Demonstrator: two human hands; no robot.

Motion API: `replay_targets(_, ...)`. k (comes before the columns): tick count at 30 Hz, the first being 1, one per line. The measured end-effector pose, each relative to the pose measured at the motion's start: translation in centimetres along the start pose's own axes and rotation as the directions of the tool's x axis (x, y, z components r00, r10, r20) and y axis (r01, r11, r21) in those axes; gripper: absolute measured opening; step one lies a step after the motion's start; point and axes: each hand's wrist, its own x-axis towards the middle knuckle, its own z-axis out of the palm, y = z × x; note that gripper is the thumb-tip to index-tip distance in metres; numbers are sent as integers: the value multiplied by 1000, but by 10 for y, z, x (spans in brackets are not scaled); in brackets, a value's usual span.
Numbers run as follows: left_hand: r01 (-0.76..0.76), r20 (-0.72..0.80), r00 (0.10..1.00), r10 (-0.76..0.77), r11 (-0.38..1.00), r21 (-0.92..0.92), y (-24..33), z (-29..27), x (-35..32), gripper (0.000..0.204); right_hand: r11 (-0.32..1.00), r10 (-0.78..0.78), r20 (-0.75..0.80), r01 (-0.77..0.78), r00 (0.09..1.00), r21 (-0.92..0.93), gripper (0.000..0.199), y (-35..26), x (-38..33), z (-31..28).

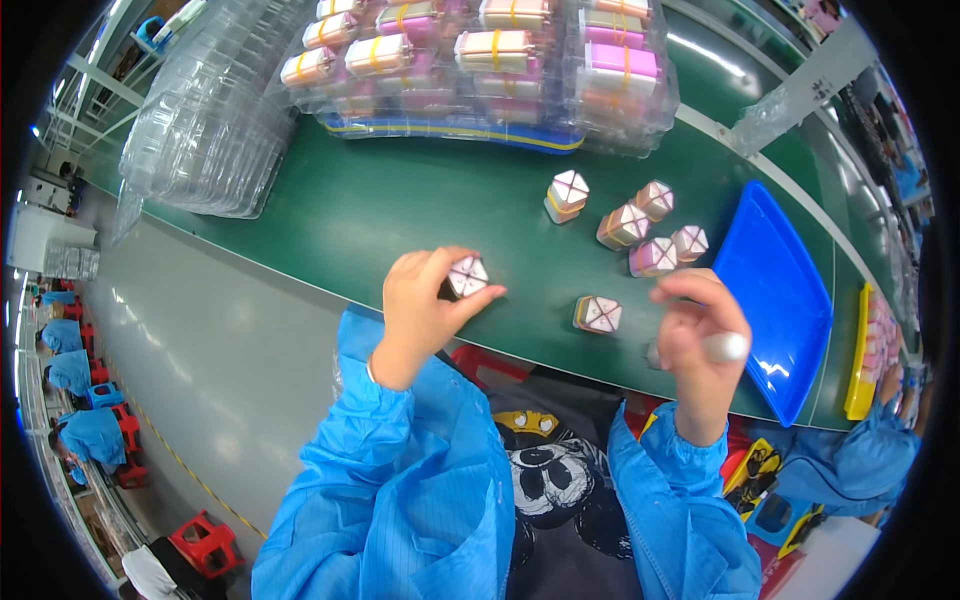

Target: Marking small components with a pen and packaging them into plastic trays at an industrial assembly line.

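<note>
My left hand [420,305] grips a small six-sided bundle [468,277] between thumb and fingers. Its white end, crossed by dark reddish lines, faces up. My right hand [703,335] is curled round a slim stick with a white rounded end [727,347]; its kind is unclear, and the fingers hide its middle. Between my hands, a similar bundle [600,314] lies on the green table, nearest my right hand. Farther back, another banded bundle [567,195] stands alone. Several more, among them a pink-sided bundle [653,257], cluster to its right.
Clear plastic trays [490,90] filled with banded pink and white bundles are piled at the back. Nested clear trays [215,110] stand at the back left. A blue tray [785,310] lies right of my right hand, with a yellow tray [860,365] beyond and a co-worker's blue sleeve [850,465] nearby.
</note>
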Motion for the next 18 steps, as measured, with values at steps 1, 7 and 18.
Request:
replay_targets(1,7,-6,1000,-7,1000,7,6,1,-5,40,983,-2,-11,4,1000,184,30,0,-1,6)
replay_targets(7,140,-149,980,-131,989,48,38,33,-34,48,883,-84,53,50,995,468,40,19,1,59)
replay_targets(18,82,3,997,-83,973,-214,32,22,-32,35,864,-163,135,76,977,497,29,39,11,78)
